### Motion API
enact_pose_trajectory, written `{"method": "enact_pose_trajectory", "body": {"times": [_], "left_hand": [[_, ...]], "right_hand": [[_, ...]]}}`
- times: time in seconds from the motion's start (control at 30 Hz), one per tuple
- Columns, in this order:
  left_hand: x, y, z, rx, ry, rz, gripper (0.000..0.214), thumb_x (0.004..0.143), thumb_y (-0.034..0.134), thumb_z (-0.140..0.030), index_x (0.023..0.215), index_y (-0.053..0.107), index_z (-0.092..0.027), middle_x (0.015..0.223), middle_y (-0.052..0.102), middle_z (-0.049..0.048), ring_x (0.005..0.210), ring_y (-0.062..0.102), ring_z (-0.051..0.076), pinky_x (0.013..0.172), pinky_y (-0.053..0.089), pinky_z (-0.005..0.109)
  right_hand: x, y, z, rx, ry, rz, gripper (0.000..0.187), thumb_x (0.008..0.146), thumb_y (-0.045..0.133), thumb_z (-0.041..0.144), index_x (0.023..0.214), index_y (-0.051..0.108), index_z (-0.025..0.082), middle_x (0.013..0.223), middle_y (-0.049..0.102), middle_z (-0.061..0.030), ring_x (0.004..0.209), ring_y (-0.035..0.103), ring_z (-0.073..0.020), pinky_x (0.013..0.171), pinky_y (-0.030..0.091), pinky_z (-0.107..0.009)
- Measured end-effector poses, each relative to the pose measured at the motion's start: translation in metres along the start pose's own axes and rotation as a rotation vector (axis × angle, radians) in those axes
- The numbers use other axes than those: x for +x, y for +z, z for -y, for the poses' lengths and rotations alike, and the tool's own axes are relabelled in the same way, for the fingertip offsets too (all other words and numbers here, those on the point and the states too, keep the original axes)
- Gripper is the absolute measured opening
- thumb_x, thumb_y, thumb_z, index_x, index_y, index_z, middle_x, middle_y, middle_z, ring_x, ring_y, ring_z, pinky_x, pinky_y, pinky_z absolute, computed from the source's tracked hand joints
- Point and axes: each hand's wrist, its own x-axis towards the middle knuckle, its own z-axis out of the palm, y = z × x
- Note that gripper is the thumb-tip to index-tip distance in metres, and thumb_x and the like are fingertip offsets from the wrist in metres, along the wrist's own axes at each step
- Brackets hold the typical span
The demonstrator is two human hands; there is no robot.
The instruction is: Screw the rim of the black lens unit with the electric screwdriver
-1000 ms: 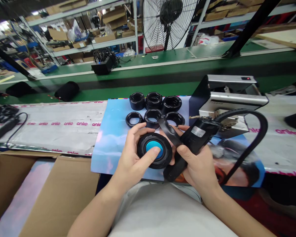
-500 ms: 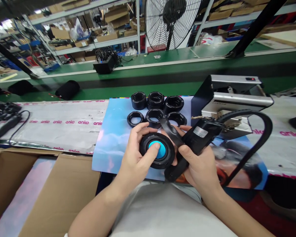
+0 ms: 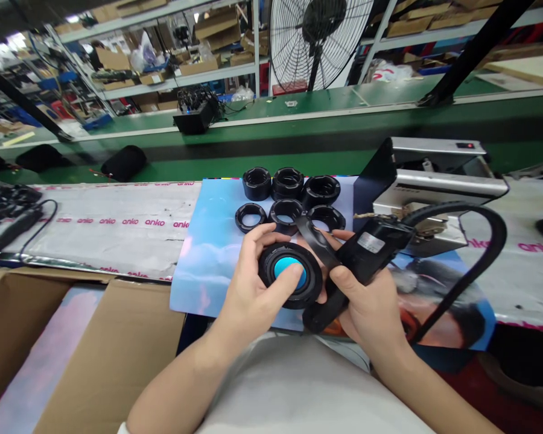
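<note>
The left hand (image 3: 253, 289) grips the round black part (image 3: 284, 266), the right hand (image 3: 373, 304) the black housing (image 3: 359, 259), both over the printed sheet (image 3: 208, 253); I judge that a slackened grip or snagged black strap (image 3: 499, 229) could cause a drop.

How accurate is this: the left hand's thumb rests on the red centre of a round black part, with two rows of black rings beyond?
One slip: the centre of the round black part is blue, not red, in the head view. The left hand and black rings are as described.
</note>
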Motion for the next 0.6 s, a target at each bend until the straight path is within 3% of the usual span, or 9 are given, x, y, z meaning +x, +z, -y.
{"method": "enact_pose_trajectory", "body": {"times": [0.17, 0.43, 0.6], "left_hand": [[0.0013, 0.0001, 0.0003, -0.036, -0.027, 0.007, 0.059, 0.097, 0.072, -0.024, 0.148, 0.042, -0.019, 0.133, 0.064, 0.0046, 0.119, 0.063, 0.006, 0.105, 0.051, 0.017], [0.0007, -0.004, 0.002, -0.085, -0.032, 0.04, 0.06, 0.1, 0.073, -0.025, 0.15, 0.04, -0.022, 0.137, 0.062, 0.0035, 0.123, 0.061, 0.007, 0.109, 0.049, 0.02], [0.0016, -0.0077, 0.0058, -0.173, 0.031, 0.075, 0.055, 0.105, 0.073, -0.039, 0.148, 0.044, -0.021, 0.138, 0.063, 0.0045, 0.13, 0.059, 0.006, 0.113, 0.047, 0.018]], "right_hand": [[0.0004, 0.0008, 0.0003, -0.054, -0.017, 0.002, 0.077, 0.082, 0.092, 0.046, 0.135, 0.045, 0.014, 0.135, 0.067, -0.0235, 0.051, 0.061, -0.0159, 0.045, 0.056, -0.036], [-0.0005, -0.0011, -0.0011, 0.036, 0.041, -0.01, 0.077, 0.08, 0.094, 0.042, 0.136, 0.046, 0.019, 0.138, 0.066, -0.0155, 0.051, 0.06, -0.011, 0.046, 0.055, -0.026], [0.0008, -0.002, -0.0025, 0.018, -0.017, -0.006, 0.076, 0.079, 0.095, 0.041, 0.134, 0.048, 0.017, 0.125, 0.072, -0.0141, 0.054, 0.064, -0.0153, 0.045, 0.057, -0.03]]}}
